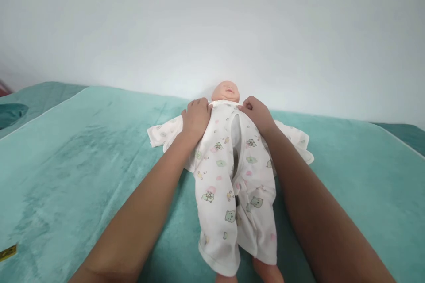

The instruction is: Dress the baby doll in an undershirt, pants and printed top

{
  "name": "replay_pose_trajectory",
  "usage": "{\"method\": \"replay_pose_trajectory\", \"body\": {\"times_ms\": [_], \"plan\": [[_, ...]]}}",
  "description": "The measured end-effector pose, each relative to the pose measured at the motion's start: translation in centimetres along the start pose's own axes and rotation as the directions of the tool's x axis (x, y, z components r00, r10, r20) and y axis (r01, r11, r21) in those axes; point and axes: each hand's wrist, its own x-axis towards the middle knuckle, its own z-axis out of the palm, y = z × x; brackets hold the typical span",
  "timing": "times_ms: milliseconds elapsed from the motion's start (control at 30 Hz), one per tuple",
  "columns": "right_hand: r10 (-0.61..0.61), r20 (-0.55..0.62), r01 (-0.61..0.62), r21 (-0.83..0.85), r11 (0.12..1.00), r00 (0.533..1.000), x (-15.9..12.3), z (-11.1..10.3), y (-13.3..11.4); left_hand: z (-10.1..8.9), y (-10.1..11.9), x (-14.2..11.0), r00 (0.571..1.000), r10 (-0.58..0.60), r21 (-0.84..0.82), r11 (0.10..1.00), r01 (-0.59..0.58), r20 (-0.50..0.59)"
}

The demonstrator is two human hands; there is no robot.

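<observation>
A baby doll (226, 91) lies on its back, its head near the wall and its feet toward me. White baby pants (215, 172) with a bear print cover its trunk and legs, their waist pulled up to the neck and an open slit down the middle. Under them, a matching baby shirt (168, 130) spreads its sleeves to both sides. My left hand (197, 117) is closed at the upper left corner of the pants, fingertips partly hidden. At the upper right corner, my right hand (257, 114) pinches the waist edge.
A green plush cover (83, 163) lies under the doll. Behind its head rises a white wall (212, 26). A small yellow and black label (8, 252) is at the lower left edge, and a darker green fabric (49, 95) lies at the far left.
</observation>
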Motion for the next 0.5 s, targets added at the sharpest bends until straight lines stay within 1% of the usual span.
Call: {"method": "replay_pose_trajectory", "body": {"times_ms": [33, 100, 200, 300, 367, 400, 433, 500], "plan": [[-0.005, -0.011, 0.006, 0.039, 0.999, 1.0, -0.2, 0.1, 0.2, -0.1, -0.2, -0.2, 1.0, 0.001, 0.009, 1.0, -0.001, 0.013], [-0.001, -0.036, 0.005, 0.114, 0.993, 0.999, -0.7, 0.4, 0.5, -0.2, -0.6, -0.8, 1.0, 0.025, 0.033, 0.999, -0.025, -0.007], [0.013, -0.11, 0.014, 0.243, 0.97, 0.994, -1.5, 0.6, 1.1, -0.3, -1.2, -1.9, 0.987, 0.123, 0.049, 0.992, -0.118, -0.101], [-0.031, -0.154, 0.078, 0.311, 0.947, 0.988, -2.7, 0.4, 1.6, -0.4, -1.4, -3.0, 0.961, 0.2, 0.01, 0.979, -0.202, -0.189], [-0.094, -0.174, 0.14, 0.275, 0.951, 0.98, -3.7, 0.2, 1.8, -0.5, -1.5, -3.8, 0.958, 0.192, -0.048, 0.977, -0.207, -0.215], [-0.126, -0.186, 0.169, 0.235, 0.957, 0.974, -4.2, 0.0, 1.9, -0.6, -1.5, -4.2, 0.963, 0.169, -0.094, 0.977, -0.192, -0.208], [-0.157, -0.193, 0.193, 0.186, 0.963, 0.969, -4.7, -0.2, 2.0, -0.6, -1.6, -4.6, 0.973, 0.135, -0.149, 0.975, -0.164, -0.188], [-0.205, -0.183, 0.22, 0.069, 0.973, 0.962, -5.5, -0.5, 2.1, -0.8, -1.7, -5.4, 0.993, 0.047, -0.266, 0.961, -0.075, -0.11]]}}
